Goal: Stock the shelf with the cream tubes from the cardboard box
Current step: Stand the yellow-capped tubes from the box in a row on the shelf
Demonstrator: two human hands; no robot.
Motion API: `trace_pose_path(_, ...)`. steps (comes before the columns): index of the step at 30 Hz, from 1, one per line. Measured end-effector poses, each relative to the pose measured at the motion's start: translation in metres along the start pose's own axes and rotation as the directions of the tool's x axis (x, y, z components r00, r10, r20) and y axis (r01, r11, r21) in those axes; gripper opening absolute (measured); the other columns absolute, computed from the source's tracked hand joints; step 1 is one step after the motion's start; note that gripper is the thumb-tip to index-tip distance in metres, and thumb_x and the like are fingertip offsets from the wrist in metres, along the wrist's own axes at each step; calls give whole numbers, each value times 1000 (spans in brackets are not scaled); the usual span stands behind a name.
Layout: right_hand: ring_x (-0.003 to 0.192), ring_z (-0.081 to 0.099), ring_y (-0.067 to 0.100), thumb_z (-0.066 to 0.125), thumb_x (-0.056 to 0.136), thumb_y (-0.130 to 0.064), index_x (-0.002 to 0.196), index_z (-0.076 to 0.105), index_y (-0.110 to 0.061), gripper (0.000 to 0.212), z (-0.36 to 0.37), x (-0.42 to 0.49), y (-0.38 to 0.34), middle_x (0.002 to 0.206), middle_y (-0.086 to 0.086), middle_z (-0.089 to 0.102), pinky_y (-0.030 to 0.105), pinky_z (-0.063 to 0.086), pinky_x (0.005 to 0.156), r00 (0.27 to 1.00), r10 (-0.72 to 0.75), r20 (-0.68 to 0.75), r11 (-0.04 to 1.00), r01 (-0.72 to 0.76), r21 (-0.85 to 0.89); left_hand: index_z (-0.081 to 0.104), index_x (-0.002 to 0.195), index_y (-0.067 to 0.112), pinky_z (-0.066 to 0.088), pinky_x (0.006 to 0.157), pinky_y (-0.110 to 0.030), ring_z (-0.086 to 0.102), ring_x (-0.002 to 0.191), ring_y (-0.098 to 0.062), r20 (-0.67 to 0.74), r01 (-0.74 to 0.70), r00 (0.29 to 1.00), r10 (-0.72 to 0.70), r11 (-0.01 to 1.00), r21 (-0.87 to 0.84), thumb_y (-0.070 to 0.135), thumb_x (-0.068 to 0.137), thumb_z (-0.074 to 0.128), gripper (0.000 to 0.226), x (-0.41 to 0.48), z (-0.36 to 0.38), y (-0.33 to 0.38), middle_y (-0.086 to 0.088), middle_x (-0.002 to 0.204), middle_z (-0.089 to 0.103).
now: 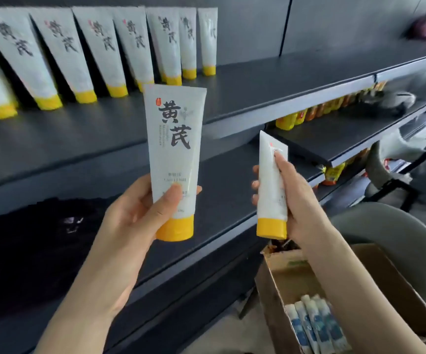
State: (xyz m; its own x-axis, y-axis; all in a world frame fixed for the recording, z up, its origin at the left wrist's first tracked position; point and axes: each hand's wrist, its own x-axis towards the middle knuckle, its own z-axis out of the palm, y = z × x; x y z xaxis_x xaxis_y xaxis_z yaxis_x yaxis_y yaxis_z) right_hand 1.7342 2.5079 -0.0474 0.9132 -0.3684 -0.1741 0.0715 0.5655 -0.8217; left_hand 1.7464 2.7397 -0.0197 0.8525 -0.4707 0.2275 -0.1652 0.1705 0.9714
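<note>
My left hand (pixel 135 210) grips a white cream tube with a yellow cap (pixel 173 149), cap down and label facing me, in front of the dark shelf (pixel 245 83). To its right, my right hand (pixel 296 198) holds a second white tube with a yellow cap (pixel 270 190), also cap down and seen edge-on. Several matching tubes (pixel 84 52) stand cap down in a row at the back left of the upper shelf. The open cardboard box (pixel 396 284) sits at the lower right below my right arm, with several white and blue tubes (pixel 314 325) inside.
The right part of the upper shelf is bare. Lower shelves (pixel 334 134) to the right carry yellow and orange products (pixel 306 116). A grey chair (pixel 390 231) stands behind the box. A dark patch (pixel 40 226) lies on the lower shelf at left.
</note>
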Motion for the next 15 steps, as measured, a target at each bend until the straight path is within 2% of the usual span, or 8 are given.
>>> trace_pose_path(3, 61, 66, 14, 60, 89, -36, 107, 59, -14, 29, 24, 9, -27, 78, 1, 69, 27, 53, 52, 986, -128, 105, 984, 139, -112, 69, 108, 37, 54, 78, -21, 64, 106, -10, -60, -27, 998, 25, 999, -18, 50, 76, 68, 34, 8, -15, 18, 4, 110, 71)
trace_pose_path(4, 64, 67, 15, 63, 87, -35, 104, 60, -15, 26, 31, 12, -37, 79, 0, 68, 28, 54, 53, 976, -164, 146, 974, 183, -130, 69, 109, 34, 55, 80, -25, 65, 106, -10, -79, -34, 996, 33, 999, -14, 47, 76, 72, 35, 12, -19, 24, 4, 110, 71)
trace_pose_path(6, 67, 68, 15, 66, 84, -34, 99, 61, -17, 23, 44, 21, -56, 79, 0, 68, 28, 54, 56, 949, -227, 217, 954, 261, -146, 65, 113, 29, 56, 82, -31, 65, 105, -10, -111, -52, 992, 52, 999, 3, 44, 72, 66, 44, 23, -26, 33, 3, 109, 71)
trace_pose_path(10, 81, 69, 14, 70, 77, -37, 103, 63, -18, 33, 66, 48, -87, 87, -1, 70, 30, 56, 64, 885, -310, 347, 912, 380, -155, 61, 117, 24, 58, 77, -27, 66, 102, -10, -177, -57, 983, 58, 998, 7, 43, 67, 64, 53, 58, -35, 43, 3, 109, 71)
trace_pose_path(13, 87, 68, 13, 67, 81, -37, 102, 65, -21, 26, 71, 79, -105, 92, -1, 70, 32, 57, 71, 842, -347, 412, 869, 454, -197, 59, 121, 24, 56, 80, -35, 66, 103, -12, -202, -37, 979, 39, 999, 10, 40, 70, 64, 53, 89, -34, 45, 3, 109, 71)
trace_pose_path(15, 87, 67, 12, 64, 85, -35, 102, 65, -22, 21, 72, 103, -115, 94, -3, 70, 31, 56, 68, 824, -369, 429, 834, 498, -238, 58, 122, 25, 55, 80, -38, 66, 104, -13, -219, -34, 975, 35, 999, 10, 38, 72, 63, 52, 111, -30, 46, 3, 111, 71)
